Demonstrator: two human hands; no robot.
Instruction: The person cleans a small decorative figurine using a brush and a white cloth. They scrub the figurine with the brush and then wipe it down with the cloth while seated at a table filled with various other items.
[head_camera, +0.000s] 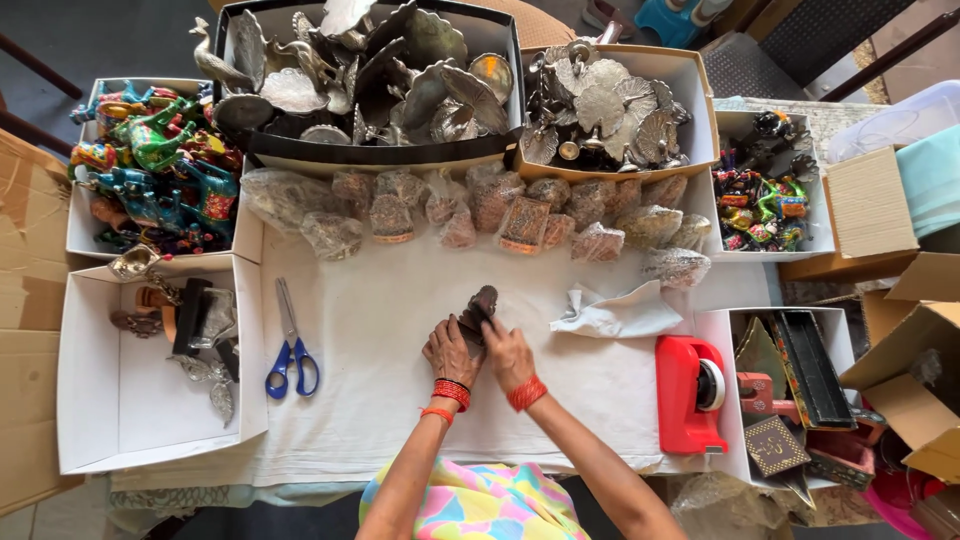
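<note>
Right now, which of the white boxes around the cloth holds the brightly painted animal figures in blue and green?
The white box at the far left, beside the black tray of silver metal pieces. The white box below it has only a few dark and silver items.

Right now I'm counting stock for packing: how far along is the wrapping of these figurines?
Done, it seems: a row of wrapped bundles lies along the back of the white cloth. In hand: the left hand and right hand together hold one dark figurine over the cloth. Left: two boxes of unwrapped metal peacocks, the painted animals and more. Scissors and tape dispenser lie untouched.
</note>
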